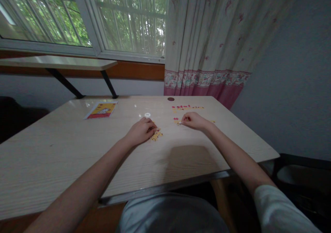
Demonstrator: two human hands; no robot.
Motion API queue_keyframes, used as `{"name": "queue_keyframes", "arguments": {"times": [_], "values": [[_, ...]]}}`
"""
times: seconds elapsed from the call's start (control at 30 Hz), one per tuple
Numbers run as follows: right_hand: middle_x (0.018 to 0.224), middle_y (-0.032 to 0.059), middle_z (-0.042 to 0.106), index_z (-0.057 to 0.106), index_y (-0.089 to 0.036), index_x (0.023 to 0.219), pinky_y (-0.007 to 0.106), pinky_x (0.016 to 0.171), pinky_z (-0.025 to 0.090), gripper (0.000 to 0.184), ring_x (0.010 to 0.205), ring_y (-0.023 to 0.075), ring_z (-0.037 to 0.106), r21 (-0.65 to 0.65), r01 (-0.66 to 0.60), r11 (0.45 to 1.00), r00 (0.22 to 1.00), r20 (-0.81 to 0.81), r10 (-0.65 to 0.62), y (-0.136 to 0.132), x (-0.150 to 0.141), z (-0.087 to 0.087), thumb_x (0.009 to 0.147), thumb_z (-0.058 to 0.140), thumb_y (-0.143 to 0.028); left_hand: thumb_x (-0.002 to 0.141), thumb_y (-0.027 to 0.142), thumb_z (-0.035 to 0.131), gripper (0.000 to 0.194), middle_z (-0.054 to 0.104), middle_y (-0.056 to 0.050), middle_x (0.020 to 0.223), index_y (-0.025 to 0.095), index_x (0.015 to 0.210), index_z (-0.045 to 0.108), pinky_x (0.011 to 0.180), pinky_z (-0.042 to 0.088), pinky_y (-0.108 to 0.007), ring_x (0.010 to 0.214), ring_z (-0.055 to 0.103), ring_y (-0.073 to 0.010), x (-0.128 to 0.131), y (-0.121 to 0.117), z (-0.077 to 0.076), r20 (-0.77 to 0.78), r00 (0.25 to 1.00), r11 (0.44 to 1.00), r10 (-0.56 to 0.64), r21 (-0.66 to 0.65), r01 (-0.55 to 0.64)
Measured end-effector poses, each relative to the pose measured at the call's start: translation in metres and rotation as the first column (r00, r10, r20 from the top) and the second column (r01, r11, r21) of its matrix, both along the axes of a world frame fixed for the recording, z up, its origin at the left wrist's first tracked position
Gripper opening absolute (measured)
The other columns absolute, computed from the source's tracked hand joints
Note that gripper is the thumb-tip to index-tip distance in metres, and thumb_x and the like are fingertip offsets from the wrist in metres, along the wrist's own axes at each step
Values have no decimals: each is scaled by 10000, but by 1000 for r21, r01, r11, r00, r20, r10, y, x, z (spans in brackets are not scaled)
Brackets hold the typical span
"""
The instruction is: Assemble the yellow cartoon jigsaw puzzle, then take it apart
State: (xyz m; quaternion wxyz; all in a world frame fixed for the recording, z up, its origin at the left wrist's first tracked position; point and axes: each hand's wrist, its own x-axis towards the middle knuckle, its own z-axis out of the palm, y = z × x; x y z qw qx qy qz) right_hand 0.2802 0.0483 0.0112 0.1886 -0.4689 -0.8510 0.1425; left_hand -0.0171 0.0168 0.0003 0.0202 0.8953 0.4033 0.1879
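Observation:
My right hand (193,120) is pinched on a small pale puzzle piece (179,123), low over the table. Beside it lie a pink piece (176,119) and some yellow ones, partly hidden by the hand. To the left, my left hand (143,131) rests at a small heap of yellow puzzle pieces (156,135). Its fingers are curled together at the heap's edge, and what they hold, if anything, is too small to make out. Farther back, several pink pieces (181,106) lie in a row, with yellow pieces (198,107) alongside.
A picture sheet (101,110) in yellow and red lies at the back left of the pale wooden table (77,164). A raised shelf (59,63) on black legs stands behind it. A round dark cable cover (171,99) sits near the back edge, before the curtain (207,47).

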Motion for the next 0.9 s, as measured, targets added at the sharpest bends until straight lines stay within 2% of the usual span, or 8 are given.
{"name": "queue_keyframes", "arguments": {"times": [0.33, 0.53, 0.67, 0.73, 0.8, 0.9], "values": [[710, 41, 651, 707, -141, 797, 212, 606, 341, 137, 624, 104, 510, 42, -98, 994, 994, 58, 96, 1, -11, -7, 786, 584, -201, 858, 272, 475, 248, 632, -88, 884, 167, 896, 697, 802, 439, -350, 882, 535, -227, 0, 1, 0, 4, 1000, 1000, -2, 26, 2], [755, 43, 673, 715, -165, 819, 221, 635, 360, 143, 676, 120, 551, 67, -97, 993, 990, 109, 90, 0, -8, -5, 787, 580, -201, 868, 279, 455, 260, 638, -87, 880, 168, 869, 690, 778, 431, -352, 857, 520, -221, 1, 0, 3, 15, 1000, 999, 25, 29, -26], [778, 52, 673, 704, -164, 846, 240, 649, 369, 165, 702, 133, 569, 182, -94, 979, 993, 89, 79, -6, -15, -2, 821, 560, -239, 868, 308, 458, 264, 650, -82, 842, 169, 854, 682, 784, 417, -355, 844, 529, -215, 4, 0, 5, 204, 977, 997, 70, 4, -73], [806, 57, 675, 694, -160, 851, 248, 684, 381, 171, 736, 137, 580, 249, -108, 962, 994, 42, 100, -12, -25, -2, 841, 543, -240, 847, 347, 492, 254, 655, -63, 799, 175, 839, 679, 744, 425, -326, 796, 550, -196, 8, -1, 4, 368, 920, 989, 134, -113, -99], [835, 54, 678, 683, -164, 888, 255, 728, 385, 167, 773, 138, 589, 312, -125, 942, 991, -12, 135, -21, -38, -2, 853, 539, -242, 805, 406, 545, 270, 649, -45, 733, 169, 813, 673, 653, 430, -291, 698, 563, -172, 13, -3, 1, 540, 810, 950, 231, -305, -67], [898, 49, 684, 650, -173, 1012, 265, 754, 376, 205, 824, 147, 598, 397, -156, 904, 979, -60, 195, -35, -56, -3, 856, 555, -266, 714, 451, 638, 316, 643, -38, 672, 141, 773, 652, 568, 424, -264, 596, 567, -148, 23, -7, -2, 710, 613, 849, 346, -515, 117]]}}
